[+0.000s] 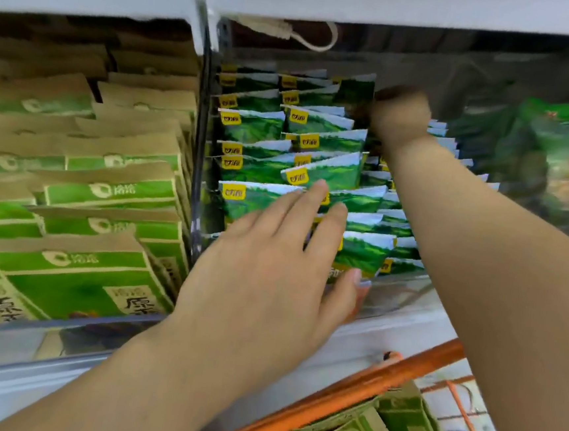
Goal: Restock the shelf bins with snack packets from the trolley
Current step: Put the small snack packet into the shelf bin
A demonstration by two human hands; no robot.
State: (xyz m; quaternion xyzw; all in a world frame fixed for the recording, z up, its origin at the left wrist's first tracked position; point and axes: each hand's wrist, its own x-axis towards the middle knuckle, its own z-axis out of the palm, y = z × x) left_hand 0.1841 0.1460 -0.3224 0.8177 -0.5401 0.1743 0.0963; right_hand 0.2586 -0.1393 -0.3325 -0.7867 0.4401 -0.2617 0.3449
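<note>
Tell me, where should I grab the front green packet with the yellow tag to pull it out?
Probably pinch the front green packet by its white top edge, coming from above: it stands upright, packed against others, so only that edge sticks free.

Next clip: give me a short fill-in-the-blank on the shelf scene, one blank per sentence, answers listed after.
1. The left hand lies with straight fingers on the green packets with ____ corner labels.
2. The right hand reaches deeper into the ____ bin.
3. The brown paper packets fill the bin on the ____.
4. The trolley rail at lower right is coloured ____.

Answers: yellow; middle; left; orange
</note>
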